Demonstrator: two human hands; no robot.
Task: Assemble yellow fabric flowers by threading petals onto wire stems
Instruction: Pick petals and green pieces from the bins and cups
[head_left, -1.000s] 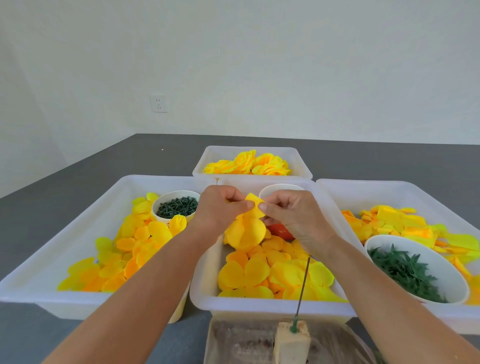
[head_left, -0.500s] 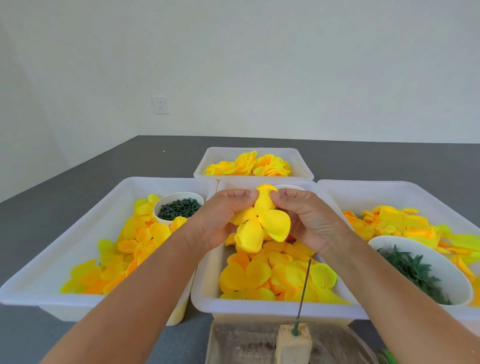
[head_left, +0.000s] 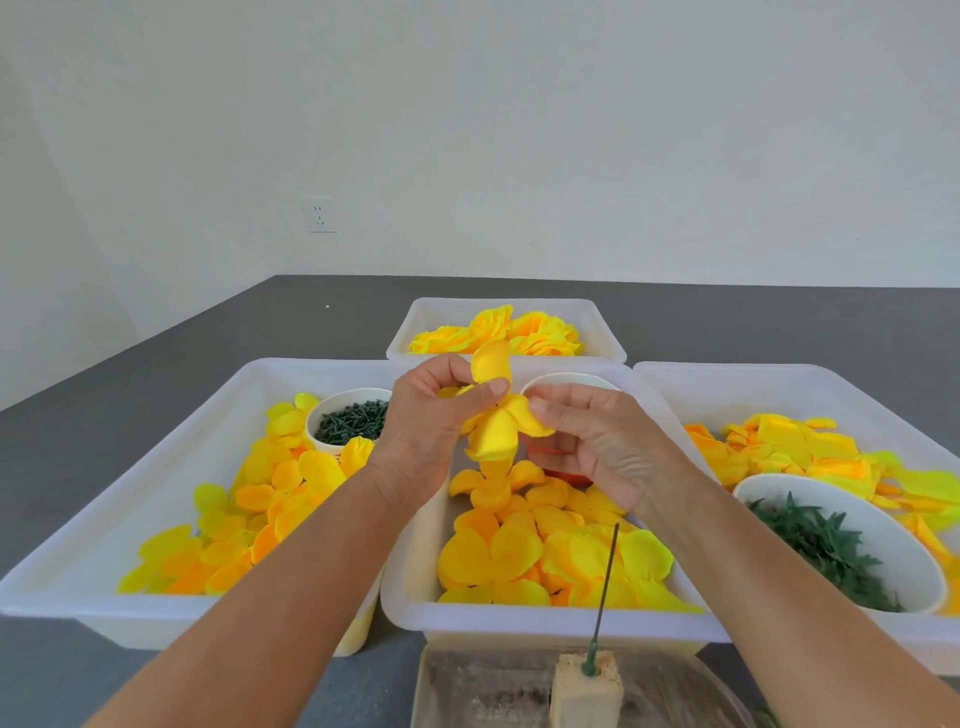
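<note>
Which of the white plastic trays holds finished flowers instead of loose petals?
The small far white tray, behind the hands; its yellow blooms are layered, whereas the three nearer trays hold flat loose petals.

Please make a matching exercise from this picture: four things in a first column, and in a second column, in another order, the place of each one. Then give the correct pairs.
Things:
1. petal piece
2. wire stem
3. finished flowers
4. green leaves

Places:
A. in the far white tray
B. standing upright in a foam block near the camera
C. in the white bowl on the right
D. held between both hands over the middle tray

Pairs: 1-D, 2-B, 3-A, 4-C
</note>
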